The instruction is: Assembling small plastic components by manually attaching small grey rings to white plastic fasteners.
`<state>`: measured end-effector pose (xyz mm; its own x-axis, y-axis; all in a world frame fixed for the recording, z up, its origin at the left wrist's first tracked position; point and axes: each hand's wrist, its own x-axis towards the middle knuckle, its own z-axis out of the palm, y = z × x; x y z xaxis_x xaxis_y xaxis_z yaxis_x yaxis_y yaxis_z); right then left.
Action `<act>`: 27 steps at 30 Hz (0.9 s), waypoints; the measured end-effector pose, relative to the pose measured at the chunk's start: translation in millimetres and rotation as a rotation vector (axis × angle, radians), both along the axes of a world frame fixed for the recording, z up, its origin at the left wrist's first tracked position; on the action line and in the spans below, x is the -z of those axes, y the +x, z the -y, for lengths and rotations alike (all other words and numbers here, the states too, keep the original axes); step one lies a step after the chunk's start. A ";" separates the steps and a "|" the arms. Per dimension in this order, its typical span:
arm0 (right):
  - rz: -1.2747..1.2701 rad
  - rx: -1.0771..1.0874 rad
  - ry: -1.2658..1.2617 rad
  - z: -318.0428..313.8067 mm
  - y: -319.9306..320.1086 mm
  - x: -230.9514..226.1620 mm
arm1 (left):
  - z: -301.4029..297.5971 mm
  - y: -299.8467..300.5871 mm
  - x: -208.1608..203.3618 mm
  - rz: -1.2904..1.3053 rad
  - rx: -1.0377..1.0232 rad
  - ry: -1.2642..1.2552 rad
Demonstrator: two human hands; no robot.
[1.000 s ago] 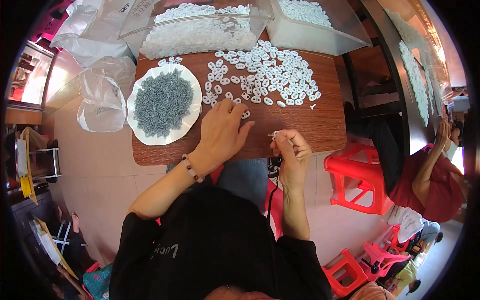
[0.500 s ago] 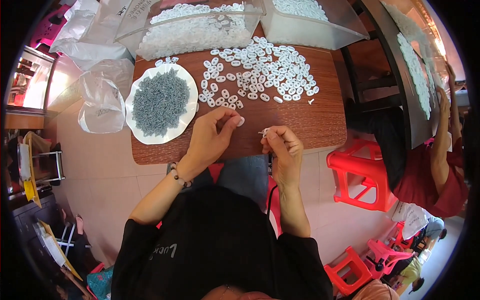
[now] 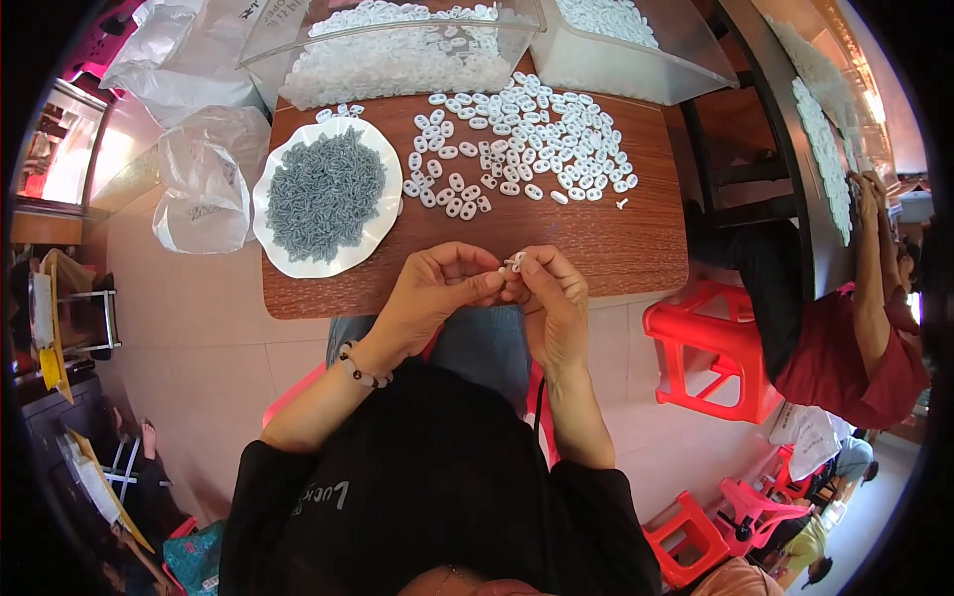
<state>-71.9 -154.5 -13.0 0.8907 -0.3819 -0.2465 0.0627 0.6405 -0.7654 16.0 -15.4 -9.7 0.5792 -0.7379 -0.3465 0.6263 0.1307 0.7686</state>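
Note:
Both my hands meet above the near edge of the brown wooden table [image 3: 626, 243]. My left hand [image 3: 432, 298] is closed, its thumb and index finger pinching a small white piece that is mostly hidden by the fingertips. In my right hand [image 3: 554, 303], thumb and fingers grip a small white plastic piece [image 3: 517, 260] with a thin pin-like part pointing left. The two pinches almost touch. Beyond them lie many loose white oval pieces with two holes [image 3: 542, 139]. A white scalloped plate [image 3: 389, 223] to the left bears a heap of small grey screw-like pieces [image 3: 323, 194].
Two clear plastic bins [image 3: 397, 60] [image 3: 636, 74] full of white pieces stand at the table's far edge. A single white pin [image 3: 622, 204] lies at the right. Plastic bags [image 3: 204, 189] hang left. A red stool [image 3: 711, 348] and another person's arms [image 3: 874, 268] are at the right.
My left hand has lifted a white oval piece off the table and moved right and nearer to me, up to my right hand. My right hand keeps its white piece.

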 end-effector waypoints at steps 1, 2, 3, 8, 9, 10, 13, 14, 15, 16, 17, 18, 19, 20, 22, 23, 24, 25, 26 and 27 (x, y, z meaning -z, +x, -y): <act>0.000 0.000 0.000 0.3 -0.1 0.3 | -0.5 -0.4 -1.1 0.000 0.000 0.000; 0.007 -0.008 -0.003 0.5 -0.3 1.1 | -1.0 -0.9 -1.9 -0.022 0.005 0.007; 0.016 -0.018 -0.004 0.5 0.3 1.7 | -2.0 -0.9 -2.1 -0.043 0.009 0.015; -0.015 -0.035 -0.056 -2.4 -0.3 -1.3 | -9.3 0.1 4.6 -0.015 0.043 -0.012; -0.024 -0.037 -0.061 -2.7 -0.5 -0.8 | -10.1 0.5 7.1 0.014 0.057 -0.026; -0.025 -0.037 -0.061 -2.9 -0.5 -0.6 | -11.1 0.8 8.1 0.013 0.056 -0.026; -0.030 -0.026 -0.053 -2.8 -1.0 0.4 | -12.1 -0.6 8.2 0.035 0.044 -0.021; -0.024 -0.030 -0.050 -2.2 -1.5 1.2 | -11.6 -2.5 6.4 0.042 0.029 -0.006; -0.019 -0.035 -0.045 -1.9 -1.8 1.5 | -11.2 -4.7 5.1 0.048 0.012 0.010; -0.019 -0.037 -0.045 -2.2 -1.7 1.3 | -11.0 -7.3 5.4 0.048 0.010 0.010; -0.021 -0.035 -0.040 -3.0 -1.4 0.8 | -10.8 -10.2 6.3 0.062 -0.021 -0.010; -0.024 -0.033 -0.035 -3.3 -1.3 0.7 | -10.5 -13.0 6.7 0.076 -0.052 -0.030; -0.025 -0.036 -0.035 -3.0 -1.6 1.2 | -10.1 -15.7 6.4 0.075 -0.054 -0.030; -0.021 -0.036 -0.024 -2.8 -1.8 2.2 | -9.7 -18.3 5.9 0.075 -0.077 -0.026; -0.017 -0.039 -0.011 -3.7 -1.9 3.0 | -10.8 -19.5 5.0 0.075 -0.102 -0.020; -0.009 -0.041 -0.009 -4.9 -1.4 2.6 | -11.9 -18.7 4.4 0.077 -0.091 -0.011; -0.001 -0.044 -0.007 -5.7 -1.2 2.1 | -12.8 -18.4 4.0 0.078 -0.080 -0.003; -0.004 -0.046 -0.006 -5.9 -1.1 1.4 | -13.4 -18.4 3.9 0.076 -0.082 -0.002; -0.008 -0.037 -0.022 -6.0 -0.7 0.6 | -13.8 -18.4 3.9 0.069 -0.077 -0.003; -0.012 -0.028 -0.037 -6.3 -0.4 -0.5 | -14.8 -18.4 3.6 0.062 -0.072 -0.004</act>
<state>-72.3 -148.1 -12.5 0.8984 -0.3656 -0.2432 0.0358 0.6130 -0.7893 -2.4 -0.7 -13.3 0.6515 -0.6945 -0.3054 0.5659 0.1768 0.8053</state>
